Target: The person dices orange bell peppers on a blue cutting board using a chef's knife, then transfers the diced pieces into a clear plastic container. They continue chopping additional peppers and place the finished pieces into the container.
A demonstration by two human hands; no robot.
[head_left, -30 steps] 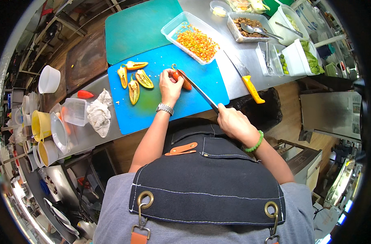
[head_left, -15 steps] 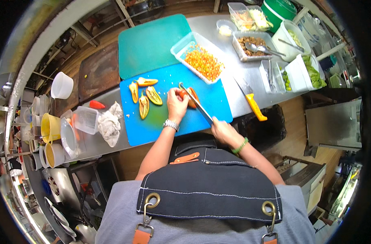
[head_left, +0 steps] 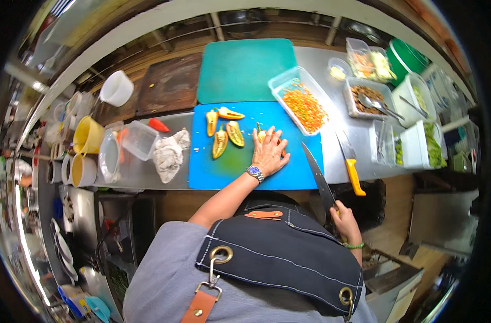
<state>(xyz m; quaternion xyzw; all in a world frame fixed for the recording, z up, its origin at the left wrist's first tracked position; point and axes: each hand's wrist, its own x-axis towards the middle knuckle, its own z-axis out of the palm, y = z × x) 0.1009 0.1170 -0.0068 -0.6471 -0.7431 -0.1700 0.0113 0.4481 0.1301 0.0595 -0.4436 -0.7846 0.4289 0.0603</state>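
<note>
My left hand (head_left: 269,154) lies flat, fingers spread, over cut pepper pieces on the blue cutting board (head_left: 202,172). A yellowish pepper half (head_left: 261,135) shows past its fingertips, and a bit of red shows at its right side; the rest is covered. In my right hand (head_left: 344,219) is a large kitchen knife (head_left: 319,178), its blade pointing up and away beside the board's right edge. Several orange-yellow pepper halves (head_left: 220,142) rest cut side up at the board's left. Behind the board's right side, a clear plastic container (head_left: 278,86) holds diced orange and red pepper.
A yellow-handled knife (head_left: 353,175) lies on the steel counter to the right. Food tubs, one with browned chopped food (head_left: 364,89), crowd the far right. A green cutting board (head_left: 245,70) is behind. At left are a crumpled cloth (head_left: 170,154), a red pepper (head_left: 159,125) and containers.
The right hand has drawn the knife away from the pepper, rightward off the board. My left hand has gone from gripping the pepper to lying spread over the pieces. The view has shifted.
</note>
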